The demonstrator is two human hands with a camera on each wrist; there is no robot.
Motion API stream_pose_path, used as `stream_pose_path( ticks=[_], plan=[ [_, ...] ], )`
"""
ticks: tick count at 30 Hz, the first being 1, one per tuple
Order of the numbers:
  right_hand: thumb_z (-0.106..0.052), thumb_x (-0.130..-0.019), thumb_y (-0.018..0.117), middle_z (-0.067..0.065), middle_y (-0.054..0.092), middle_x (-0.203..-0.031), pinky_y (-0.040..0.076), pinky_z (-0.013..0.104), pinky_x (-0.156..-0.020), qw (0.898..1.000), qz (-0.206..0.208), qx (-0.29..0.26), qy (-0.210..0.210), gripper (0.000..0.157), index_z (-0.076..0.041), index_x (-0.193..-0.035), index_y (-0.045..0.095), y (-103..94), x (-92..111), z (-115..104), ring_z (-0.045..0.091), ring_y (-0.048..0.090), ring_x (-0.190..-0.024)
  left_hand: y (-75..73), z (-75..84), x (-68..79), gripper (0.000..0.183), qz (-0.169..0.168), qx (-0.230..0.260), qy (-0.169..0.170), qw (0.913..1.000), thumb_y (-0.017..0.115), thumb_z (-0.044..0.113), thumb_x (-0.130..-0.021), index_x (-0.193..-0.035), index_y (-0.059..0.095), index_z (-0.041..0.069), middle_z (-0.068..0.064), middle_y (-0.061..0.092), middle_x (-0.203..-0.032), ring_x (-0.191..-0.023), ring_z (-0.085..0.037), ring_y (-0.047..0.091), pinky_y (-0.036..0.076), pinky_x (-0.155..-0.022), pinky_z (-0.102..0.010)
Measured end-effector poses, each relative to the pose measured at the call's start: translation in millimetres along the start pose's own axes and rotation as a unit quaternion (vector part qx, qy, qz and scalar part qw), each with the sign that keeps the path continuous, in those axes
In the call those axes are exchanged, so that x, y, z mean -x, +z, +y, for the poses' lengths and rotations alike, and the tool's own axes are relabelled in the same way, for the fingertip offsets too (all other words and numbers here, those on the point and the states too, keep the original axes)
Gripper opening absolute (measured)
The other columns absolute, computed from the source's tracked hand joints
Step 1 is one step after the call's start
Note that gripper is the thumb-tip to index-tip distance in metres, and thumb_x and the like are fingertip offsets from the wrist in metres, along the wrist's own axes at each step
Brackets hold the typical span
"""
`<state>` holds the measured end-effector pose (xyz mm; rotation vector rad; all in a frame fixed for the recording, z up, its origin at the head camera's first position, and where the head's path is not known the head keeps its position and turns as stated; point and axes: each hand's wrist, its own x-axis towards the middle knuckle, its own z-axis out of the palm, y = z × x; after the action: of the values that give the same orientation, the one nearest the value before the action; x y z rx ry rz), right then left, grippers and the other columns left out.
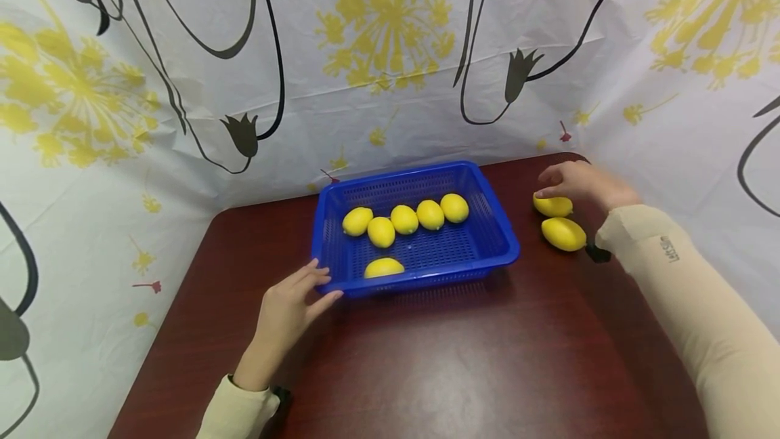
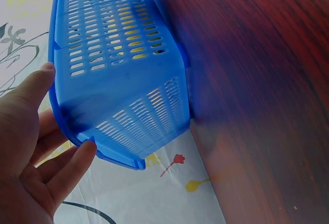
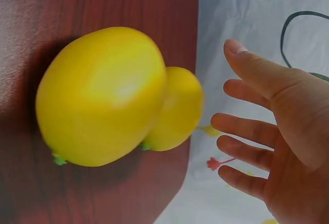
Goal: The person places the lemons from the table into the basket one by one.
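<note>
My left hand (image 1: 284, 311) touches the front left corner of a blue plastic basket (image 1: 414, 282), its thumb and fingers spread about the rim. In the left wrist view the fingers (image 2: 74, 170) lie lightly at that corner. Several yellow lemons (image 1: 405, 220) form a crooked row inside the basket, and another lemon (image 1: 384, 267) lies by its front wall. To the right, my right hand (image 1: 575, 181) hovers at the far lemon (image 1: 553, 206), fingers apart and not closed round it. A nearer lemon (image 3: 103, 98) sits beside that one on the table.
The dark red-brown wooden table (image 1: 463, 358) carries the basket and the loose lemons. White patterned cloth (image 1: 390, 107) hangs behind the table and along both sides. The table's back right corner is close to the right hand.
</note>
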<state>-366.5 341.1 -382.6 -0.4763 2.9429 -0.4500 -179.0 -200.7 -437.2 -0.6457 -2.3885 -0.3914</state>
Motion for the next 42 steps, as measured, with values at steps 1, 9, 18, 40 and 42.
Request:
stream_pose_path(
  ticks=[1, 9, 18, 40, 42],
  plan=[
    [-0.043, -0.093, 0.066, 0.026, 0.065, -0.125, 0.049, 0.059, -0.095, 1.000, -0.003, -0.005, 0.004, 0.057, 0.000, -0.130, 0.060, 1.9, 0, 1, 0.041, 0.061, -0.112, 0.1, 0.2, 0.2, 0.039, 0.000, 0.000, 0.000, 1.0000, 0.088, 0.036, -0.071, -0.097, 0.076, 0.008, -0.009, 0.078, -0.104, -0.112, -0.027, 0.071, 0.061, -0.084, -0.041],
    [-0.043, -0.094, 0.065, 0.027, 0.062, -0.132, 0.045, 0.063, -0.100, 1.000, -0.013, 0.026, 0.000, 0.060, 0.001, -0.134, 0.058, 9.9, 2, 8, 0.048, 0.057, -0.119, 1.1, -0.1, 1.9, 0.038, -0.005, 0.000, -0.002, 1.0000, 0.089, 0.032, -0.070, -0.096, 0.076, 0.008, -0.009, 0.078, -0.105, -0.113, -0.027, 0.070, 0.060, -0.085, -0.041],
    [-0.045, -0.091, 0.068, 0.031, 0.055, -0.137, 0.040, 0.067, -0.104, 0.999, -0.016, -0.001, 0.028, 0.068, 0.002, -0.138, 0.053, 19.2, 3, 16, 0.048, 0.050, -0.125, 0.5, 1.0, 0.9, 0.039, -0.004, -0.001, -0.007, 1.0000, 0.089, 0.033, -0.070, -0.096, 0.076, 0.008, -0.009, 0.078, -0.105, -0.113, -0.027, 0.070, 0.060, -0.084, -0.041],
    [-0.043, -0.083, 0.075, 0.034, 0.056, -0.129, 0.044, 0.064, -0.093, 0.997, 0.007, 0.035, 0.074, 0.076, 0.005, -0.136, 0.051, 31.1, 2, 15, 0.045, 0.054, -0.111, 1.8, 0.2, 1.2, 0.038, -0.003, 0.005, -0.011, 0.9999, 0.090, 0.032, -0.070, -0.096, 0.076, 0.008, -0.010, 0.078, -0.105, -0.113, -0.028, 0.070, 0.060, -0.085, -0.042],
    [-0.043, -0.083, 0.075, 0.034, 0.057, -0.128, 0.045, 0.064, -0.092, 0.996, 0.008, 0.037, 0.078, 0.076, 0.005, -0.136, 0.051, 31.7, 2, 15, 0.045, 0.054, -0.110, 1.8, 0.2, 1.1, 0.038, -0.001, 0.006, -0.011, 0.9999, 0.090, 0.032, -0.070, -0.095, 0.076, 0.008, -0.009, 0.078, -0.104, -0.113, -0.028, 0.070, 0.060, -0.084, -0.042]
  ],
)
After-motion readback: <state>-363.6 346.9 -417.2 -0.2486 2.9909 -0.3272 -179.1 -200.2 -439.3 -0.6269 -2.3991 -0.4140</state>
